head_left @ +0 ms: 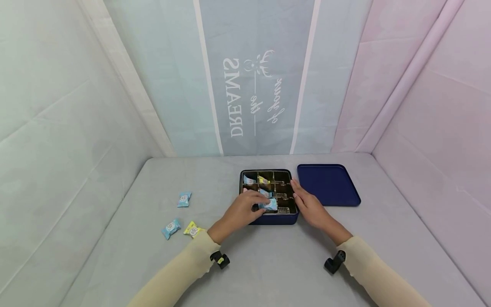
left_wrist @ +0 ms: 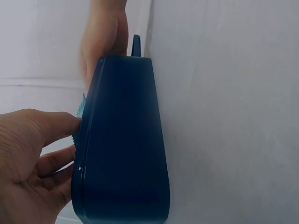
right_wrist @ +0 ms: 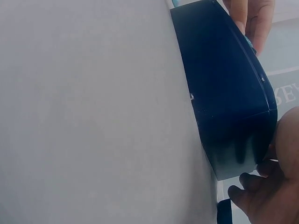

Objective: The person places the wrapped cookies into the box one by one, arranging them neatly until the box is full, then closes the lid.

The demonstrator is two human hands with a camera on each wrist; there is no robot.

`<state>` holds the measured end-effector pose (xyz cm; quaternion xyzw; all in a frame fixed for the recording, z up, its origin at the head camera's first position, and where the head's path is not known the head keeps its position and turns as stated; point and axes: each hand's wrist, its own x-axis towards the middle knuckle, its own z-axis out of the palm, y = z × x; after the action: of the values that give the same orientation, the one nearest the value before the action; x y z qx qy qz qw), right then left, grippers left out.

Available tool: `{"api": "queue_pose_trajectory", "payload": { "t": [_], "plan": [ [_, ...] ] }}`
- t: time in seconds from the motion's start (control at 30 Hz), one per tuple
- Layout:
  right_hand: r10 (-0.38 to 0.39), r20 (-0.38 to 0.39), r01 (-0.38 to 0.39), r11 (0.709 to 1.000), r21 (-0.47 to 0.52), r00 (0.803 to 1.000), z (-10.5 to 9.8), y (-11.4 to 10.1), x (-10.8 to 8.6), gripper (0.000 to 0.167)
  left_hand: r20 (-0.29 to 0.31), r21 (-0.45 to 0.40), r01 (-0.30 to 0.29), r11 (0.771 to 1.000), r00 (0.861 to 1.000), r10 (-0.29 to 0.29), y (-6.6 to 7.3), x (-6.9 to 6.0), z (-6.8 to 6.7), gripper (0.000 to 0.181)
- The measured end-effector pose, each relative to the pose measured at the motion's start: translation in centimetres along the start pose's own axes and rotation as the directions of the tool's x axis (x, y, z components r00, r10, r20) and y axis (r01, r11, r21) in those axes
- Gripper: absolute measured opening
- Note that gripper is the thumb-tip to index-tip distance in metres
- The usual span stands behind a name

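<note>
A dark blue box (head_left: 276, 219) with a gridded insert stands on the grey table. The left hand (head_left: 245, 207) pinches a light blue wrapped piece (head_left: 270, 205) between thumb and fingers over the box's front middle compartment. Blue and yellow wrapped pieces lie in several compartments; the right column shows none. The right hand (head_left: 312, 207) rests with extended fingers against the box's right side. In the left wrist view, the left hand (left_wrist: 32, 158) is beside the box wall (left_wrist: 121, 140). The right wrist view has the right hand (right_wrist: 275, 182) at the box's side (right_wrist: 224, 79).
A dark blue lid (head_left: 327, 184) lies flat to the right of the box. On the left of the table are two light blue wrapped pieces (head_left: 184, 199) (head_left: 171, 228) and a yellow one (head_left: 193, 229) beside the left sleeve. Fabric walls stand behind and on both sides.
</note>
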<state>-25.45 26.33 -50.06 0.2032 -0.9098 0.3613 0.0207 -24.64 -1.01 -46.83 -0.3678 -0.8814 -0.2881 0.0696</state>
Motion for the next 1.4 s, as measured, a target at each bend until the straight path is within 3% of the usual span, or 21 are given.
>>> {"api": "queue_pose_trajectory", "payload": {
  "t": [0.67, 1.03, 1.4],
  "plan": [
    [0.004, 0.003, -0.004, 1.000, 0.005, 1.000, -0.1, 0.0, -0.1, 0.053, 0.056, 0.095, -0.018, 0.995, 0.998, 0.013, 0.7, 0.4, -0.1, 0.027],
    [0.007, 0.009, -0.008, 1.000, 0.011, 1.000, -0.5, -0.1, 0.1, 0.053, 0.140, 0.140, 0.031, 0.990, 0.989, -0.050, 1.3, 1.2, -0.7, 0.026],
    [-0.003, 0.008, 0.003, 1.000, 0.006, 1.000, -0.5, 0.0, 0.3, 0.052, 0.168, 0.155, 0.041, 0.987, 0.984, -0.067, 1.6, 1.7, -0.9, 0.024]
  ]
}}
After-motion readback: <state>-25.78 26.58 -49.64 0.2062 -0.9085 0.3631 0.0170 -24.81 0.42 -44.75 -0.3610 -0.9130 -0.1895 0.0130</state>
